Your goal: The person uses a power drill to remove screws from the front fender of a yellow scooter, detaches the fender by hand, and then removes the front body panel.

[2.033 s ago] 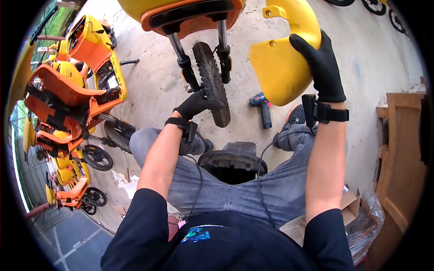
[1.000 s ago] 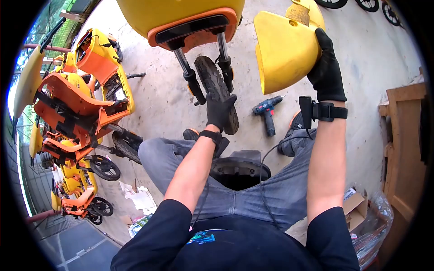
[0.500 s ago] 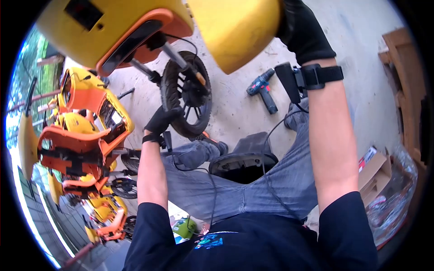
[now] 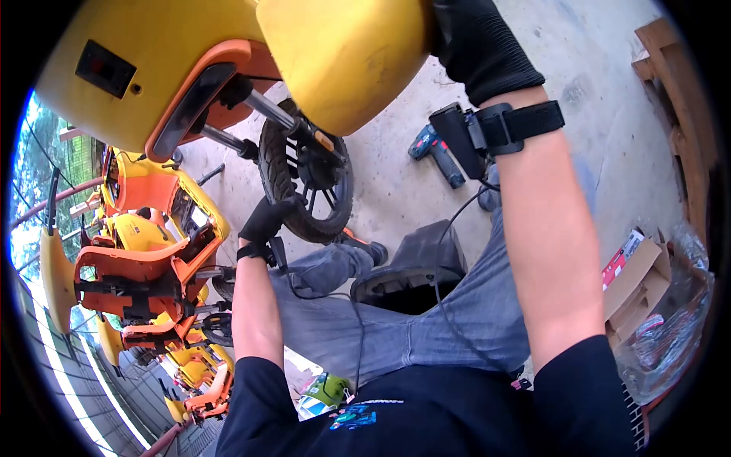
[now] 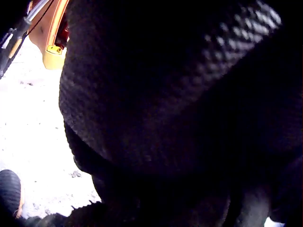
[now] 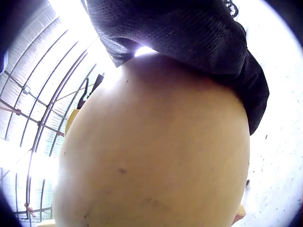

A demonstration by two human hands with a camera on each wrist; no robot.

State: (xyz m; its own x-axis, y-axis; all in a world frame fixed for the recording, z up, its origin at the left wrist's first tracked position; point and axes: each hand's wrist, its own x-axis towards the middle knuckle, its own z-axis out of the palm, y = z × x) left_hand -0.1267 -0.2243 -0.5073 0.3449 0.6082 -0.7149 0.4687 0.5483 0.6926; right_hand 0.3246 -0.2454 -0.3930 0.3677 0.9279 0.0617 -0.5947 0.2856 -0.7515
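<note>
In the head view my gloved left hand (image 4: 266, 218) grips the tyre of the front wheel (image 4: 332, 221) at its lower left edge. In the left wrist view the black glove (image 5: 142, 104) fills most of the picture. My gloved right hand (image 4: 483, 46), at the top, holds a yellow curved cover (image 4: 346, 57) by its right edge. The cover overlaps the yellow front body (image 4: 175, 57) of the scooter and part of the fork. The right wrist view shows the glove (image 6: 189, 38) bent over the cover's rounded face (image 6: 156, 142).
A cordless drill (image 4: 439, 156) lies on the floor behind the wrist camera. A black hollow part (image 4: 411, 274) stands between the legs. More orange and yellow scooters (image 4: 137, 266) line the left. At right are a wooden pallet (image 4: 681, 114), a cardboard box (image 4: 640, 286) and plastic wrap (image 4: 670, 343).
The right hand has brought the yellow cover leftward to the scooter front. The wheel has turned sideways, and the left hand has shifted to its left side. The head view has swung too.
</note>
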